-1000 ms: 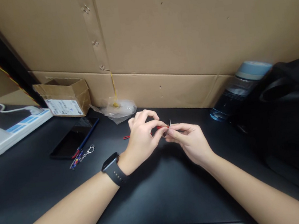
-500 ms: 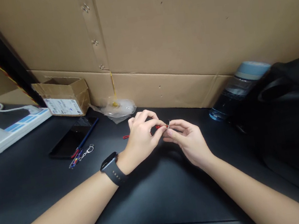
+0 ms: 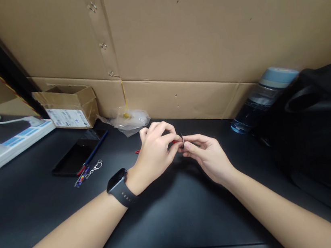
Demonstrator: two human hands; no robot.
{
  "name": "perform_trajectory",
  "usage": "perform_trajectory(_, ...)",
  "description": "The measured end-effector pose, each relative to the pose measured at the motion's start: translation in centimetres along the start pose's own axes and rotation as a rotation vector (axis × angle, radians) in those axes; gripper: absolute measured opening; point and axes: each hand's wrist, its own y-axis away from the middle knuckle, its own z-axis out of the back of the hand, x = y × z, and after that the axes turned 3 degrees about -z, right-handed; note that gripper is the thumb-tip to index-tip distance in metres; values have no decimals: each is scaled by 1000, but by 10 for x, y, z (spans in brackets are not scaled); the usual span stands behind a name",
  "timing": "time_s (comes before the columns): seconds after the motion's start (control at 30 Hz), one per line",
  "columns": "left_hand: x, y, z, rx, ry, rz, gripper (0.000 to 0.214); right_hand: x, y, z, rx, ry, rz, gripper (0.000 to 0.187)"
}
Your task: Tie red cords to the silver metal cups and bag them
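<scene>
Thin dark pc point(image 3: 182, 140) w/ pale edge was up above the worktop point(image 3: 177, 216), btwn both grips, seen nearly edge-on; exact type unclear, too small. L grip point(image 3: 158, 147) was in a tight pinch, thumb + index on a red bit point(image 3: 174, 141) right beside it; R grip point(image 3: 208, 155) had thumb + fingertips pinched on the pc's edge, other fingers loosely extended.

Handling (my guess): prob. v. light, fairly stiff, maybe slick on the flat faces, might bend or scratch if squeezed hard. Red bit looked cord-like, prob. soft + limp. Best hold: rim of the dark pc btwn thumb and index, red bit pinched close to it. A red loop point(image 3: 137, 152) showed past L grip; couldn't tell if connected.

Text: white label point(image 3: 67, 117) on the cardboard box point(image 3: 90, 105) had printed lines + blue pen mark point(image 3: 76, 121), approx. an x; print too small to read. Bottle point(image 3: 259, 95), smartwatch point(image 3: 116, 180), keychain point(image 3: 82, 176): no legible brand.
</scene>
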Motion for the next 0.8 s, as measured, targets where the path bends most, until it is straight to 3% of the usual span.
perform_trajectory(0.17,-3,0,0,3,66,64,8,-3,-3,7,1,68,68,13)
perform_trajectory(0.43,0,-1,-4,15,192,144,9,11,-3,6,-11,199,194,15)
perform_trajectory(0.67,4,-2,-5,22,389,117,8,12,-2,8,19,177,204,15)
perform_trajectory(0.8,1,-2,-3,51,364,132,10,12,-2,6,16,152,205,13)
